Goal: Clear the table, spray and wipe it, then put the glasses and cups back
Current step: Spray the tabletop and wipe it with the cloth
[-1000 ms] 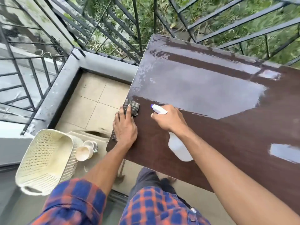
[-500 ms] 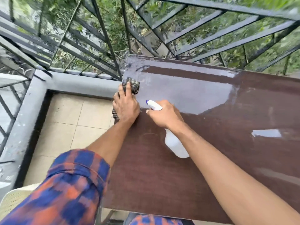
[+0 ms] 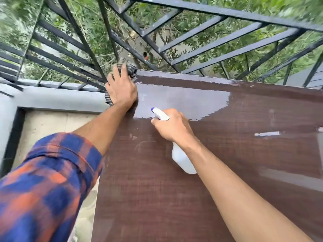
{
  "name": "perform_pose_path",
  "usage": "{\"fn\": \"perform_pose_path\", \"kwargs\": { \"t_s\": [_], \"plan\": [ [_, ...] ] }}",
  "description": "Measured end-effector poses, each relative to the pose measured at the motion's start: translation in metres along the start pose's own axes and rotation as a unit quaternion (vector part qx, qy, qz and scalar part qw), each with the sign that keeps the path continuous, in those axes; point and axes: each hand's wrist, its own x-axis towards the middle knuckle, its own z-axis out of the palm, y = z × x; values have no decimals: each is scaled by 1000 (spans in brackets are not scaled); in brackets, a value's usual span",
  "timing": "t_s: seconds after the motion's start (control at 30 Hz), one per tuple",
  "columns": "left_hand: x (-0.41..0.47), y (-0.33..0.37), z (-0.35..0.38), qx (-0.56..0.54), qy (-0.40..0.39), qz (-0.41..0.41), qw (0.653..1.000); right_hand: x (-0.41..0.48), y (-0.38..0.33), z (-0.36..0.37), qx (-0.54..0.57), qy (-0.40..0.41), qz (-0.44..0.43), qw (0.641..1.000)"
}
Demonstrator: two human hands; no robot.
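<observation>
desk [image 3: 174, 198] cleared, sprayed; far-left corner being wiped with cloth [image 3: 132, 69] under flat left grip [image 3: 122, 89]; spray bottle [image 3: 183, 159] clasped in right grip [image 3: 172, 126]; cups apparently unreturned.

**What the View Keeps Back**

The cloth [image 3: 131, 69] at 11 o'clock lies mostly under the left hand [image 3: 121, 89]; only two striped ends show. The right hand [image 3: 172, 126] covers the neck and trigger of the spray bottle [image 3: 181, 159]. The bench [image 3: 157, 198] runs off the frame at 3 and 6 o'clock. The plaid sleeve [image 3: 43, 180] at 7 o'clock is smeared (and cropped). A tiny orange shape [image 3: 145, 56] past the railing [image 3: 209, 13] at 12 o'clock is unreadable.
</observation>
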Motion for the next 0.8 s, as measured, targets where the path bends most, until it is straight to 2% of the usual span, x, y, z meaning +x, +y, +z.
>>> {"fn": "perform_pose_path", "kwargs": {
  "t_s": [0.07,0.2,0.3,0.4,0.47,0.63,0.8],
  "plan": [
    [6,3,4,15,3,36,999,0,12,-4,8,7,17,1000],
    [-3,31,14,34,-50,177,982,-3,31,-13,14,22,52,998],
    [-25,44,20,36,-84,275,957,-6,39,-18,21,41,77,996],
    [-36,24,15,35,-127,372,919,-6,37,-17,20,57,82,995],
    [-43,-2,7,33,-125,383,914,-7,30,-13,25,59,79,995],
    [-111,-59,-13,6,-76,319,945,-13,16,3,51,58,68,995],
    [-207,-90,-25,6,-93,325,941,-26,15,21,63,53,68,994]
  ]
}}
